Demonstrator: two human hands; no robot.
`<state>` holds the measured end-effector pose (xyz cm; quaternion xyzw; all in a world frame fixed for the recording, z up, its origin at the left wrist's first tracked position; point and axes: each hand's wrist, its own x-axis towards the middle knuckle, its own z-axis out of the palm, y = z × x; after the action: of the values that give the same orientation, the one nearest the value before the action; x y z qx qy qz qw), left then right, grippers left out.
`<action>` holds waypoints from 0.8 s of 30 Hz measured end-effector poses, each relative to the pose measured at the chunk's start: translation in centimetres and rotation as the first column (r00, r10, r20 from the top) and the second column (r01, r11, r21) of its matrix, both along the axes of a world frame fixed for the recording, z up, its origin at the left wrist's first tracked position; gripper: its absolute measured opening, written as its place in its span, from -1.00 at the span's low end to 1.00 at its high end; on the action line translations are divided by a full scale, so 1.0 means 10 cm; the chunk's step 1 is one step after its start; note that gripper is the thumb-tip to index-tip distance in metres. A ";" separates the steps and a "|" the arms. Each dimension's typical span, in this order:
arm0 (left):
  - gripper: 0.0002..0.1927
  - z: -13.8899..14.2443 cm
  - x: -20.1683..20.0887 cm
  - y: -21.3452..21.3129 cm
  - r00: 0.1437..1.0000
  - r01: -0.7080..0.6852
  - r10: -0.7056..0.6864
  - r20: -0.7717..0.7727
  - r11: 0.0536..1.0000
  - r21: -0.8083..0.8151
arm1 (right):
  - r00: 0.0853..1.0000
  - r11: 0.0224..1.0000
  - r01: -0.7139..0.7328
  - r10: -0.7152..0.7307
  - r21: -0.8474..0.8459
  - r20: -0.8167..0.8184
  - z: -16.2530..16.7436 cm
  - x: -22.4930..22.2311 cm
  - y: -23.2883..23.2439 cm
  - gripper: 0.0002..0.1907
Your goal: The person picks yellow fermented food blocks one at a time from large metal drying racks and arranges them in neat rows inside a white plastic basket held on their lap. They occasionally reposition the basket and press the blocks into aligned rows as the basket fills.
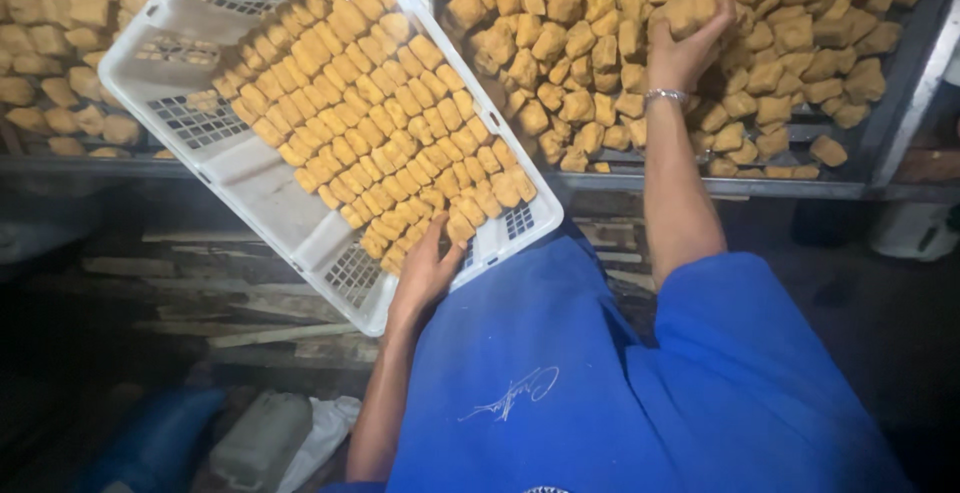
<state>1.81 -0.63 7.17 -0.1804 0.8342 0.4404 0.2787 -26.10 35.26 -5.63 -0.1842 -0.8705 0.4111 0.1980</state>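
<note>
Your blue shirt (pixel 640 393) fills the foreground. Your left hand (pixel 425 278) is clamped on the tilted white crate's (pixel 250 178) near rim, brown cubes (pixel 390 133) inside. Your right hand (pixel 690 43) closes on cubes heaped on the rack (pixel 700 186).

Background setting: a metal-framed rack shelf (pixel 700 186) runs across the upper field, its grey front rail lit more brightly than the dim space beneath it. Below the shelf lies a stack of rough wooden planks (pixel 230 293) on a dark floor (pixel 880 323). A pale plastic jerrycan (pixel 262 440) rests at lower left, beside a white cloth (pixel 325 433).
</note>
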 end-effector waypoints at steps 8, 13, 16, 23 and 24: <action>-0.34 0.04 -0.07 -0.04 0.999 -0.021 0.021 0.028 1.000 0.009 | 0.793 0.995 0.005 0.058 -0.102 0.606 0.15 0.01 -0.07 -0.15; -0.34 0.05 -0.11 -0.06 0.999 -0.029 0.029 0.029 1.000 0.003 | 0.900 0.902 -0.429 0.421 0.057 0.109 0.00 -0.05 -0.23 0.03; -0.33 0.02 -0.12 -0.08 1.000 -0.012 0.012 0.018 1.000 0.016 | 0.889 0.969 -0.237 0.243 -0.065 0.389 0.01 -0.16 0.00 0.07; -0.32 -0.07 -0.17 -0.13 0.999 0.038 -0.038 0.003 0.999 0.003 | 0.952 0.946 -0.145 0.054 0.290 0.301 0.06 -0.02 0.31 -0.01; -0.32 -0.09 -0.18 -0.13 0.999 0.042 -0.041 -0.015 0.999 0.009 | 0.920 0.911 -0.241 0.104 0.336 0.378 0.03 0.09 0.23 -0.06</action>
<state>0.00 -1.92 6.30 -0.1584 0.8377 0.4397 0.2825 -25.24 37.59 -5.34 -0.1344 -0.9672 0.2131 0.0332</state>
